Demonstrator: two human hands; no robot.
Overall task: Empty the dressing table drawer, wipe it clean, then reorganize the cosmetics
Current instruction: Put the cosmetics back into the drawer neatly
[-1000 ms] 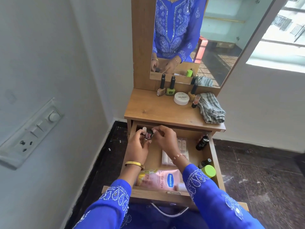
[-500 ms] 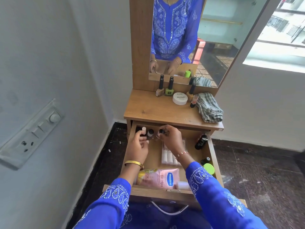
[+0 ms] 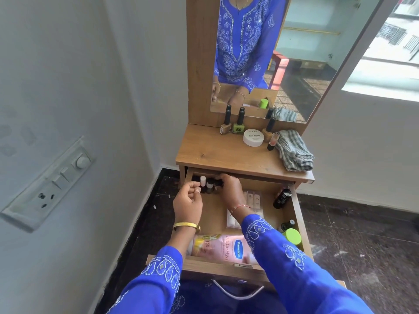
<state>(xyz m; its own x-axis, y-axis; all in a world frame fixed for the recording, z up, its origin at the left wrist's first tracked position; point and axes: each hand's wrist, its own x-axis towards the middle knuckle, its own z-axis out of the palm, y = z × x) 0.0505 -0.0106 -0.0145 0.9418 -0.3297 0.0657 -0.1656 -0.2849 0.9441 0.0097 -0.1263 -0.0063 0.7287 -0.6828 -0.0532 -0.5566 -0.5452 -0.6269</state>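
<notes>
The drawer (image 3: 300, 225) of the dressing table (image 3: 217, 155) stands pulled out, and both hands reach into its far left corner. There a few small bottles (image 3: 209, 185) stand upright close together, one with a white cap and one with a grey cap; how many there are cannot be told. The left hand (image 3: 188, 203) hovers just beside them with its fingers loosely curled and nothing in them. The right hand (image 3: 229, 188) has its fingertips down on a small dark bottle (image 3: 219, 182) at the back of the cluster, seemingly pinching it, though the grip is partly hidden. Along the middle of the drawer lies a clear flat pack (image 3: 254, 200) of pale sticks, partly covered by the right forearm. At the right wall a black bottle (image 3: 282, 198) leans tilted, and nearer the front are a small dark bottle with a white spot on its cap (image 3: 288, 224) and a lime-green cap (image 3: 293, 236) just beside it. Across the front lies a pink lotion pouch (image 3: 222, 248) on its side, touching the front wall. On the tabletop, by the mirror (image 3: 306, 64), stand three nail polish bottles (image 3: 238, 123), a white round jar (image 3: 253, 137), and a slim tube (image 3: 272, 141) leaning near a folded checked cloth (image 3: 293, 150) at the right edge. A switchboard (image 3: 52, 182) is on the left wall.
</notes>
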